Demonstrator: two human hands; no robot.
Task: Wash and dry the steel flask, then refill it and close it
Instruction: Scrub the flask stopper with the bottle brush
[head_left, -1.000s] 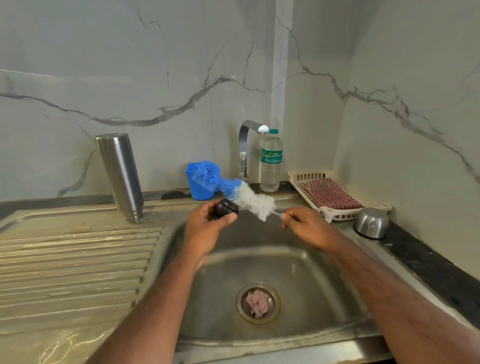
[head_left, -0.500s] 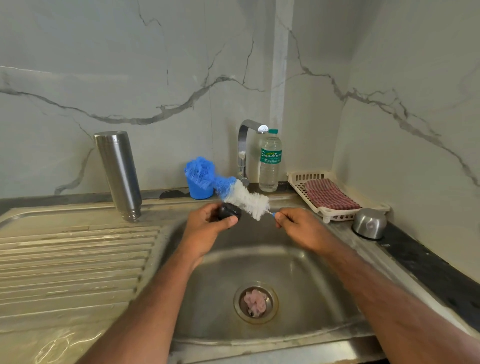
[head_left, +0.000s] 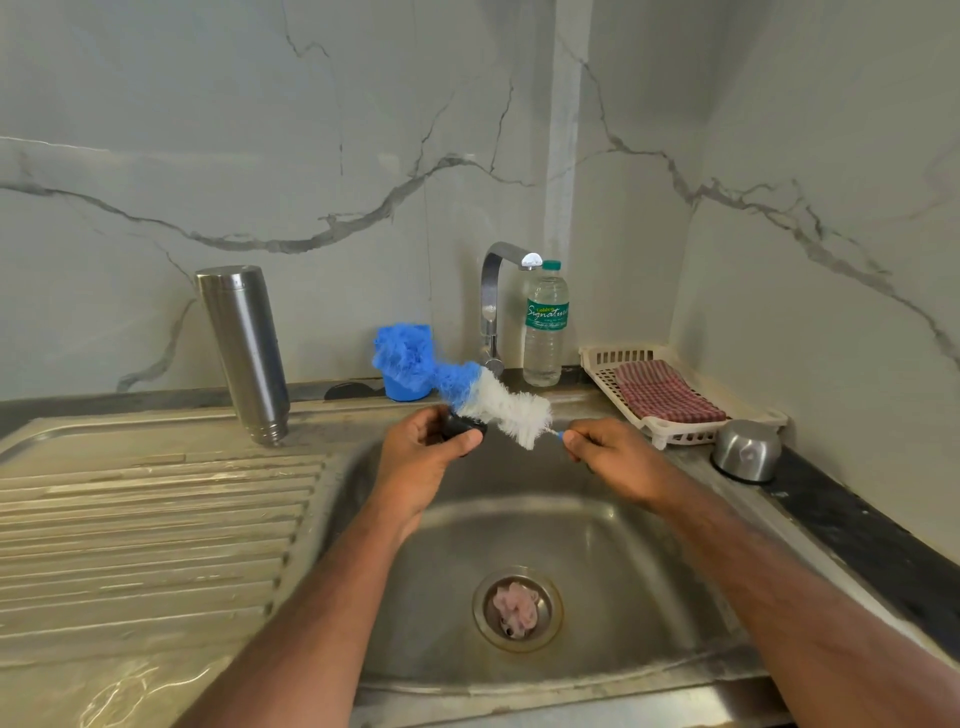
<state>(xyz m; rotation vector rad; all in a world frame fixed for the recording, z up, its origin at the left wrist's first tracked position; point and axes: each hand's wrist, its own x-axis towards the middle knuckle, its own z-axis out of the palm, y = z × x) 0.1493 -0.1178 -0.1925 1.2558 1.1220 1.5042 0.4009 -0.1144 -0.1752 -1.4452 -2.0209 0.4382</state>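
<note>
Stopper small, hard, probably wet and slippery — gripped in left hand; right hand pinching thin brush handle — soft, springy bristles.

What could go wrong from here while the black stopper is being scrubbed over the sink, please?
The small black stopper, held only at the left hand fingertips, could slip into the sink. The steel flask stands upside down on the sloped drainboard and might topple. The right hand pinches the bottle brush by its thin end, so control looks weak.
</note>
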